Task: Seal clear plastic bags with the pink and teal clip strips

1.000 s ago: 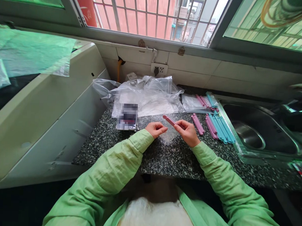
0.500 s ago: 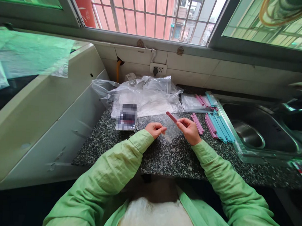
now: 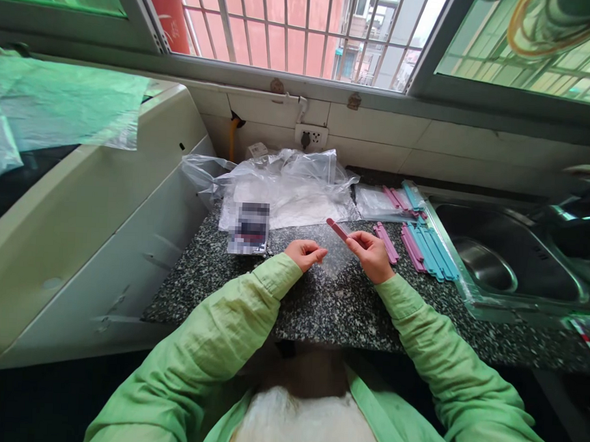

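Seemingly nothing legible shows in the head view: the one printed thing, a small card [image 3: 248, 229] on the speckled counter [image 3: 291, 305], is blurred, so no brand or wording can be read.

Taking the steel sink [image 3: 508, 263] as landmark: the right hand [image 3: 372, 254] is left of it, over the counter, fingers pinched around one pink sealing clip [image 3: 337, 229], whose free end points up and away from the sink. The left hand [image 3: 304, 253] is farther from the sink, loosely curled with thumb against forefinger, pinching the edge of a clear plastic bag [image 3: 333, 252] that lies between the two hands. Whether the clip touches the bag cannot be told.

Just beside the sink's left rim lies a row of loose clips [image 3: 428, 249]: roughly three or four blue ones nearest the sink, about two pink ones beside them, then a separate pair of pink clips [image 3: 386, 242] close to the right hand. Behind these, toward the tiled wall, a flat clear packet [image 3: 388, 202] holds more pink and blue clips, too overlapped to count. Farther left of the sink sits a heap of crumpled clear bags [image 3: 286, 188], with one wall socket [image 3: 311, 137] above it.
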`<state>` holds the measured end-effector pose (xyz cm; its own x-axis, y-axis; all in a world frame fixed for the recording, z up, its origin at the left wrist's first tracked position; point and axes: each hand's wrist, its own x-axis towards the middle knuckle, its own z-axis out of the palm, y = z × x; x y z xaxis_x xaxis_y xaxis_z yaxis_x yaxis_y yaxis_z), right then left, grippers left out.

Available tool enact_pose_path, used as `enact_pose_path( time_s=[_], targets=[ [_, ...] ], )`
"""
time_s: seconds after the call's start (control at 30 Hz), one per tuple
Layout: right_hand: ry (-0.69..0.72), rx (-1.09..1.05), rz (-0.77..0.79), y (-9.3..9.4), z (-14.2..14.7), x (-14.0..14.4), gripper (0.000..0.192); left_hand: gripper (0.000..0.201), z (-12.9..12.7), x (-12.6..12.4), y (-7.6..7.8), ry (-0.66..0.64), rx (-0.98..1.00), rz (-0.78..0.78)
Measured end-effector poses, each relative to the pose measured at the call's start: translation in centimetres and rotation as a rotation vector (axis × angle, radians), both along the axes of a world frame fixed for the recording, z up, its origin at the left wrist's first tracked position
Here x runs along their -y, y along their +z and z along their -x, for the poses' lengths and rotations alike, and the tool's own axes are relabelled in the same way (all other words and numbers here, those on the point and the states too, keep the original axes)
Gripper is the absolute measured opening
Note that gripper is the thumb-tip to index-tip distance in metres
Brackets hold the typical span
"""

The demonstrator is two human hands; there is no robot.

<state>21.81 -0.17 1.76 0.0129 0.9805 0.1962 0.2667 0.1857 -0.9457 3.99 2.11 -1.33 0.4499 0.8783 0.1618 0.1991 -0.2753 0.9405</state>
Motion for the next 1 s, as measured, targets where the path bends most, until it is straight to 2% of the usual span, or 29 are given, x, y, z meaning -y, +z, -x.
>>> enact_pose_path(
  time_s=[0.3,0.63,0.83,1.0],
  targets=[
    [-0.016,-0.035,-0.002,-0.2,-0.4,-0.3,0.026,0.04,0.1,0.0,-0.1,0.025,-0.042,0.069],
    [-0.037,0.001,-0.033,-0.2,-0.8,-0.5,0.026,0.042,0.1,0.2,0.7,-0.003,-0.059,-0.063],
    [0.042,0.017,-0.013,-0.1,-0.7,-0.3,0.025,0.037,0.2,0.5,1.0,-0.039,-0.098,-0.105],
    [0.123,0.031,0.028,0.0,0.0,0.2,0.027,0.036,0.1,0.5,1.1,-0.04,-0.087,-0.076]
  ],
)
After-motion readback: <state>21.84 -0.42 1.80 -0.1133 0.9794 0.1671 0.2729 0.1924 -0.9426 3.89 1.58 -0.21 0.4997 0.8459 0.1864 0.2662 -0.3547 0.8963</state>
